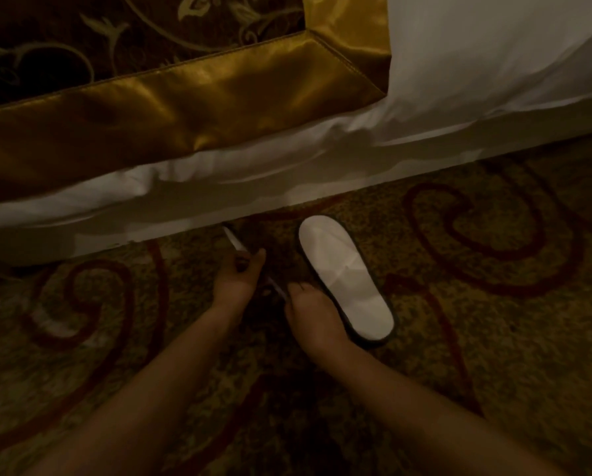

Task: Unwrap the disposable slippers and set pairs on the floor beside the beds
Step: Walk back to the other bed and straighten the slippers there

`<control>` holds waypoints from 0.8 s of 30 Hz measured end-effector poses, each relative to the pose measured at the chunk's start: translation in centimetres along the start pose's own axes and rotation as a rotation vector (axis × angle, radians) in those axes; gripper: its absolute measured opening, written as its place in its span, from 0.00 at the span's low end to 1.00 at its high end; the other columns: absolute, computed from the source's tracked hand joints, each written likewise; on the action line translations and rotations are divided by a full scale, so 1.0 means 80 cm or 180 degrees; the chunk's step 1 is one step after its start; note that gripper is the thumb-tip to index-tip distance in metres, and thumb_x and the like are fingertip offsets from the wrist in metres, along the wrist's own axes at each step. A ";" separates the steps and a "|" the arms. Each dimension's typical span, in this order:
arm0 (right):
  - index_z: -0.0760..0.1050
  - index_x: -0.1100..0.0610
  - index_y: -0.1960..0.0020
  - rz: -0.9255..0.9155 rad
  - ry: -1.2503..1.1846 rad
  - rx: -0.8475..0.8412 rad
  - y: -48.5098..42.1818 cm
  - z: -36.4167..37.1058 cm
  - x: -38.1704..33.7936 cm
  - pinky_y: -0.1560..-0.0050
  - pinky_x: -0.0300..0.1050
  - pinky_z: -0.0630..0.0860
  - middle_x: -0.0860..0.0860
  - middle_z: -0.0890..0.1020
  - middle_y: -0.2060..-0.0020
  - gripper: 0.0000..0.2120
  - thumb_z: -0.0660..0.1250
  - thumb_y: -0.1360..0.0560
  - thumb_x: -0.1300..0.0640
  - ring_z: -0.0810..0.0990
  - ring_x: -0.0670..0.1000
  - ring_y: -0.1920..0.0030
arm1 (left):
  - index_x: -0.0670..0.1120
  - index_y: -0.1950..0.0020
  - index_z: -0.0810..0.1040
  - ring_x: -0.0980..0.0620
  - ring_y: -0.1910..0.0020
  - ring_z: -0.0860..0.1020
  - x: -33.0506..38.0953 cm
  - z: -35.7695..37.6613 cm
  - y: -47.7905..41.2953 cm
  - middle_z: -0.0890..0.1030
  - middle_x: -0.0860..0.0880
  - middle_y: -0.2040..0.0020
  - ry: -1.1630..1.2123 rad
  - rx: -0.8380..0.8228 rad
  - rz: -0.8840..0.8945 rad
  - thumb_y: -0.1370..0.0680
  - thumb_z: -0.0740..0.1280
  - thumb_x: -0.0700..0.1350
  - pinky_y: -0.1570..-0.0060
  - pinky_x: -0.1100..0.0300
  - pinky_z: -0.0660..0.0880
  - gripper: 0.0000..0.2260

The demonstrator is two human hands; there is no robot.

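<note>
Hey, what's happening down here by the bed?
A person is setting out disposable slippers on the patterned carpet beside the bed. One white slipper lies flat on the floor. The second slipper, seen edge-on just to its left, is held in both hands: the left hand grips its middle and the right hand holds its near end. It is not yet laid flat.

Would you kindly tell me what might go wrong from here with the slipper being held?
1. The held slipper is on edge between the left hand and right hand; it may land on its side, not flat.
2. The right hand seems to lie against the laid slipper and may nudge it askew.
3. The held slipper's far end is close to the bed; it may slide beneath it.
</note>
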State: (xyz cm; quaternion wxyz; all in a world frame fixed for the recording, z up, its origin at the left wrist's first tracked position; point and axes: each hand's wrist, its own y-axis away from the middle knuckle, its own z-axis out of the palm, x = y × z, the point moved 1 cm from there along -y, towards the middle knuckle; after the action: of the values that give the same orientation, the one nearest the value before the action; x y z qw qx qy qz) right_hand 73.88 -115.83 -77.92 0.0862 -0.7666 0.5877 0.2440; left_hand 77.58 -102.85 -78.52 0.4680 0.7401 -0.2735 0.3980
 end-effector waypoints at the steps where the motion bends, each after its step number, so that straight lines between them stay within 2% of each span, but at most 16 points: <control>1: 0.73 0.61 0.43 0.0064 -0.0165 0.0105 -0.002 -0.002 -0.001 0.51 0.43 0.71 0.59 0.79 0.46 0.11 0.56 0.21 0.60 0.78 0.56 0.48 | 0.44 0.47 0.76 0.44 0.51 0.80 0.002 -0.004 0.000 0.81 0.42 0.48 -0.0242 0.0060 0.0206 0.23 0.64 0.52 0.52 0.50 0.79 0.12; 4: 0.74 0.63 0.47 0.0490 -0.1003 0.0258 -0.005 -0.007 -0.002 0.58 0.38 0.67 0.59 0.80 0.49 0.10 0.57 0.21 0.60 0.79 0.55 0.50 | 0.46 0.44 0.76 0.43 0.47 0.78 -0.001 -0.021 -0.005 0.79 0.41 0.45 -0.0797 0.0414 0.0618 0.22 0.61 0.54 0.46 0.48 0.76 0.15; 7: 0.70 0.64 0.34 0.0917 -0.1932 -0.0020 -0.010 0.001 -0.006 0.46 0.37 0.67 0.58 0.76 0.39 0.16 0.57 0.20 0.59 0.75 0.55 0.39 | 0.47 0.33 0.70 0.39 0.37 0.72 -0.009 -0.034 -0.017 0.74 0.41 0.35 -0.1391 0.0396 0.0592 0.22 0.60 0.54 0.38 0.43 0.72 0.20; 10: 0.68 0.63 0.33 0.1116 -0.2185 -0.0323 -0.011 0.021 -0.009 0.44 0.38 0.67 0.59 0.75 0.36 0.17 0.58 0.20 0.60 0.73 0.56 0.36 | 0.46 0.28 0.64 0.39 0.34 0.70 -0.025 -0.036 -0.019 0.70 0.40 0.30 -0.2217 0.0097 0.0697 0.21 0.60 0.51 0.34 0.46 0.68 0.23; 11: 0.69 0.64 0.34 0.1129 -0.2024 -0.0411 -0.012 0.029 -0.009 0.42 0.39 0.68 0.59 0.75 0.36 0.17 0.58 0.21 0.59 0.73 0.56 0.36 | 0.44 0.27 0.63 0.39 0.33 0.69 -0.032 -0.033 -0.018 0.69 0.39 0.30 -0.2360 -0.0031 0.0743 0.21 0.61 0.48 0.32 0.46 0.66 0.23; 13: 0.69 0.62 0.34 0.1019 -0.1131 -0.0525 -0.011 0.043 -0.006 0.37 0.43 0.69 0.59 0.74 0.36 0.17 0.58 0.20 0.56 0.73 0.56 0.36 | 0.41 0.29 0.64 0.38 0.31 0.66 -0.044 -0.024 -0.019 0.68 0.37 0.29 -0.2502 -0.0290 0.0679 0.22 0.62 0.44 0.31 0.44 0.64 0.23; 15: 0.69 0.60 0.35 0.0833 -0.0194 -0.0337 -0.010 0.044 0.003 0.37 0.46 0.68 0.59 0.73 0.35 0.18 0.58 0.21 0.53 0.72 0.57 0.37 | 0.44 0.26 0.59 0.41 0.26 0.60 -0.053 -0.014 -0.025 0.62 0.40 0.26 -0.3337 -0.0459 0.0649 0.21 0.58 0.52 0.28 0.45 0.58 0.25; 16: 0.68 0.59 0.34 0.0740 0.0038 -0.0159 -0.010 0.039 0.010 0.37 0.47 0.68 0.59 0.72 0.35 0.18 0.59 0.21 0.52 0.71 0.57 0.37 | 0.47 0.26 0.57 0.43 0.25 0.57 -0.057 -0.011 -0.027 0.60 0.42 0.25 -0.3675 -0.0475 0.0680 0.21 0.56 0.55 0.27 0.46 0.56 0.26; 18: 0.67 0.59 0.35 0.0613 0.0403 0.0226 -0.013 0.024 0.029 0.37 0.48 0.66 0.59 0.72 0.37 0.20 0.60 0.23 0.51 0.70 0.57 0.39 | 0.49 0.26 0.58 0.44 0.25 0.56 -0.062 -0.008 -0.029 0.58 0.44 0.25 -0.3873 -0.0417 0.0796 0.21 0.54 0.57 0.27 0.45 0.54 0.25; 20: 0.63 0.61 0.32 0.0731 0.0866 0.0456 -0.018 0.007 0.053 0.37 0.49 0.64 0.60 0.71 0.37 0.24 0.59 0.23 0.49 0.69 0.58 0.39 | 0.50 0.27 0.58 0.43 0.25 0.54 -0.063 -0.007 -0.029 0.57 0.43 0.25 -0.3808 -0.0368 0.0795 0.21 0.54 0.57 0.28 0.44 0.52 0.24; 22: 0.56 0.61 0.27 0.1122 0.0988 0.0375 -0.023 -0.007 0.078 0.35 0.51 0.63 0.61 0.66 0.32 0.31 0.60 0.24 0.46 0.66 0.60 0.35 | 0.48 0.28 0.60 0.41 0.26 0.54 -0.060 -0.003 -0.031 0.58 0.42 0.25 -0.3792 -0.0380 0.0639 0.21 0.53 0.57 0.28 0.43 0.52 0.24; 24: 0.50 0.61 0.25 0.1430 0.0774 0.0093 -0.029 -0.015 0.101 0.32 0.53 0.60 0.63 0.60 0.29 0.38 0.62 0.25 0.43 0.61 0.61 0.30 | 0.47 0.29 0.62 0.39 0.28 0.59 -0.052 0.001 -0.038 0.62 0.40 0.27 -0.3623 -0.0335 0.0482 0.22 0.53 0.59 0.28 0.43 0.57 0.25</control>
State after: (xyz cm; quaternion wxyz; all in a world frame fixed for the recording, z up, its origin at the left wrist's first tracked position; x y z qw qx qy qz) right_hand 77.92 -122.59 -81.04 -0.0304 -0.6392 0.7528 0.1545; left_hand 77.73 -101.57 -83.48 0.2534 0.7918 -0.5540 -0.0447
